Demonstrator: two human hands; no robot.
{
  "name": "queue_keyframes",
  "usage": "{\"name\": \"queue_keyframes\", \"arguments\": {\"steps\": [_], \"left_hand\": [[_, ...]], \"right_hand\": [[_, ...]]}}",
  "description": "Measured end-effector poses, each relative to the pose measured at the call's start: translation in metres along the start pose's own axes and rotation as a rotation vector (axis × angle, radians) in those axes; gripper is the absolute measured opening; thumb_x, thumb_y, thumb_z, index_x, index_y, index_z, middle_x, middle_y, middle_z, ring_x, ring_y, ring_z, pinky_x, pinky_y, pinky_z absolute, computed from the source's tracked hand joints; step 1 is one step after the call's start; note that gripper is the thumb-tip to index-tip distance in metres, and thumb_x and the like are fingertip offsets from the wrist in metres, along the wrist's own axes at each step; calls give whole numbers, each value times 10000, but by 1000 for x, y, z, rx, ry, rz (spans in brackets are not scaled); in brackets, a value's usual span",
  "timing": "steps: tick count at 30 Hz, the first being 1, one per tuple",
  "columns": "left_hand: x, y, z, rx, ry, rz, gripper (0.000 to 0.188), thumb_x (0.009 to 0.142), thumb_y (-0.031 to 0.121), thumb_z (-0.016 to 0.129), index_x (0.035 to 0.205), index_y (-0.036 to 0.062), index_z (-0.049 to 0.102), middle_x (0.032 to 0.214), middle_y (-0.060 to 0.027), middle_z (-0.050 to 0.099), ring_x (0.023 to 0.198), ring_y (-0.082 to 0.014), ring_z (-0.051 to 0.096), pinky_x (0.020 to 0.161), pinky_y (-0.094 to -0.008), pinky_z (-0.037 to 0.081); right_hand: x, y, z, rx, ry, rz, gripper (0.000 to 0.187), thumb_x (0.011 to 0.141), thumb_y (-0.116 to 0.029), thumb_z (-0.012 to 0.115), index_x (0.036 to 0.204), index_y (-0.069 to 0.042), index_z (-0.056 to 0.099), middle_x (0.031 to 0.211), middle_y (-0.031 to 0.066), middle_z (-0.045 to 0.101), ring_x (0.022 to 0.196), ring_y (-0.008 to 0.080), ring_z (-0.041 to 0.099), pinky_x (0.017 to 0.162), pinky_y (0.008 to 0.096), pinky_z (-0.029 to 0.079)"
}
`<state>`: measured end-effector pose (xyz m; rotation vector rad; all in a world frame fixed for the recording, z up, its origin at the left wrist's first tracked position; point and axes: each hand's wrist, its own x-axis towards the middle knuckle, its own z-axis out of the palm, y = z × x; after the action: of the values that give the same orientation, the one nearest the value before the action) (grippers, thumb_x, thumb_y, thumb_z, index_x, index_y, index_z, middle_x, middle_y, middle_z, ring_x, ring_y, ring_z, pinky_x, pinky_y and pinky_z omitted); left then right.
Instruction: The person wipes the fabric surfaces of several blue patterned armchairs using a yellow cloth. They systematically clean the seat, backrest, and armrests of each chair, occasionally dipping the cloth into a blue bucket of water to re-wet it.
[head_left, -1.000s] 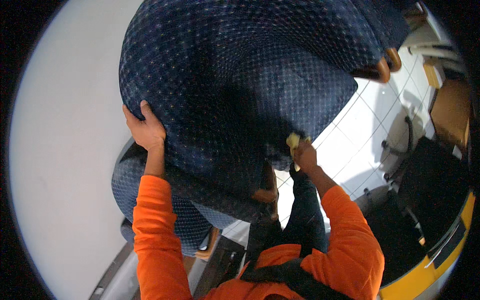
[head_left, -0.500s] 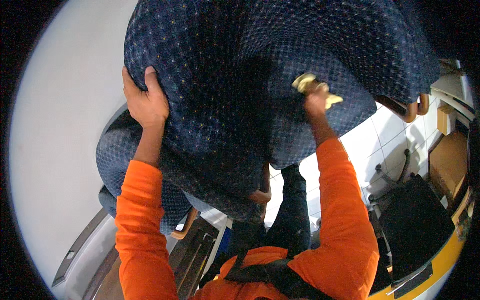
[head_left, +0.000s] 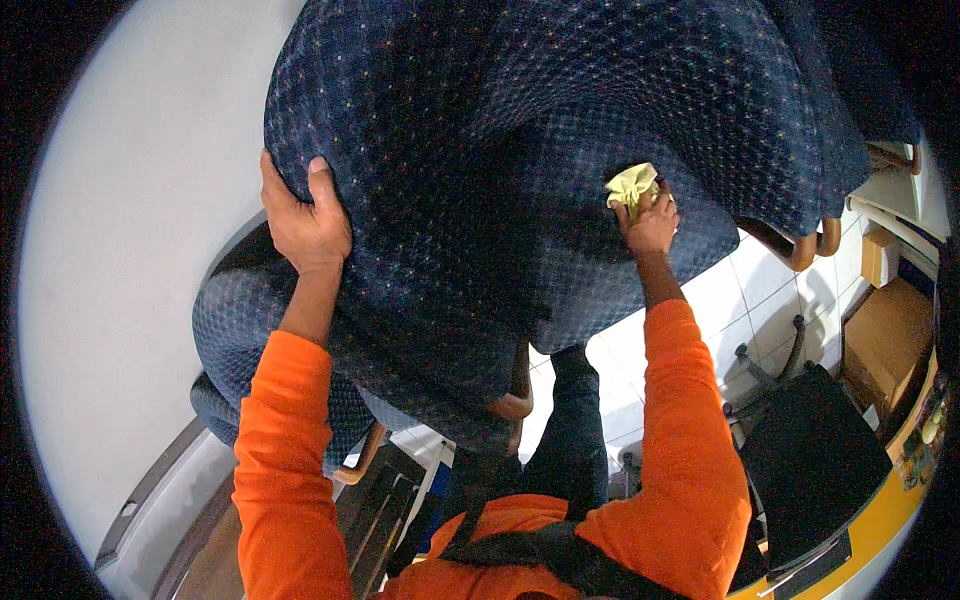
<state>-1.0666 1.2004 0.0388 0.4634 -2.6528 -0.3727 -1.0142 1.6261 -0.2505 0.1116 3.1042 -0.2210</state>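
A dark blue upholstered sofa (head_left: 400, 200) with a small dotted pattern fills the middle and top of the head view. My left hand (head_left: 306, 228) clasps the outer edge of its backrest, thumb on the near face and fingers reaching round the side. On the seat cushion (head_left: 590, 275), my right hand (head_left: 652, 226) presses down a crumpled yellow cloth (head_left: 632, 184), its fingers bunched on the fabric. The cloth's underside is hidden.
A white wall (head_left: 130, 250) runs along the left. Wooden armrests (head_left: 800, 250) stick out from the upholstery. At the right stand a black office chair (head_left: 815, 465) and a cardboard box (head_left: 885, 335) on white tiles (head_left: 750, 275). A dark wooden piece (head_left: 385, 500) lies lower left.
My right hand and the yellow cloth have shifted slightly down and to the right over the seat. My left hand keeps its hold on the backrest edge while the whole view has moved a little.
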Motion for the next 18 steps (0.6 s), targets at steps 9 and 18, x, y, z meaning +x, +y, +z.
{"name": "queue_keyframes", "arguments": {"steps": [9, 18], "left_hand": [[2, 6, -3, -11, 14, 31, 712, 934, 403, 613, 1454, -30, 390, 1334, -266, 536, 1216, -413, 541, 1047, -446, 413], [1, 2, -2, -26, -9, 23, 720, 937, 417, 593, 1446, -49, 388, 1328, -285, 532, 1207, -426, 542, 1046, -449, 410]], "right_hand": [[-115, -102, 48, 158, -602, -468, 462, 893, -233, 573, 1328, -81, 552, 1352, 200, 550, 1162, 363, 601, 977, 473, 491], [80, -27, 56, 186, 117, 145, 176, 922, -152, 550, 1054, -37, 568, 940, 152, 665, 840, 378, 682, 709, 482, 552]]}}
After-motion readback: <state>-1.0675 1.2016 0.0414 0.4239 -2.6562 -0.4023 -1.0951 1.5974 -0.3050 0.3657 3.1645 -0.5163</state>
